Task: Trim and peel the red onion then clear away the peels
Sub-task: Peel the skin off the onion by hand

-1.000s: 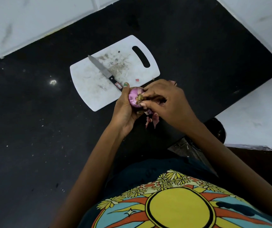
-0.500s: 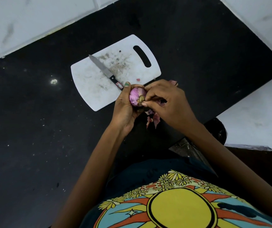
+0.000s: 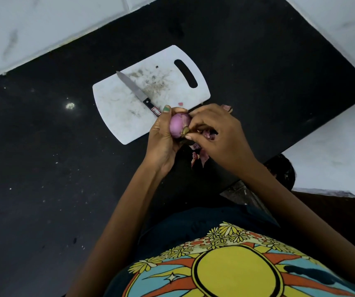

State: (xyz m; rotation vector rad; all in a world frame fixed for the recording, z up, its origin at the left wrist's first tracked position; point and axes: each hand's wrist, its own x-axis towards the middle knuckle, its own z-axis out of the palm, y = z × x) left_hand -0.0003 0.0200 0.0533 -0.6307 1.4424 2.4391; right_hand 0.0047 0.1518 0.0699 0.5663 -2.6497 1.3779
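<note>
Onion (image 3: 179, 124) gripped in left hand (image 3: 163, 142); right hand (image 3: 217, 136) pinches its root; knife (image 3: 139, 93) label unreadable.

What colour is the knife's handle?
Black, with a small red-and-white label, on the knife; the head view shows it.

Purple-pink onion (image 3: 179, 125); white cutting board (image 3: 116, 103); black counter (image 3: 43, 168); green-painted thumbnail (image 3: 166, 108).

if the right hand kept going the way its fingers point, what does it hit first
The right hand points left, fingertips already at the red onion's root end, so it meets the onion first. Behind that sits the left hand cupping it. Depth looks close, though one view can't confirm it.
</note>
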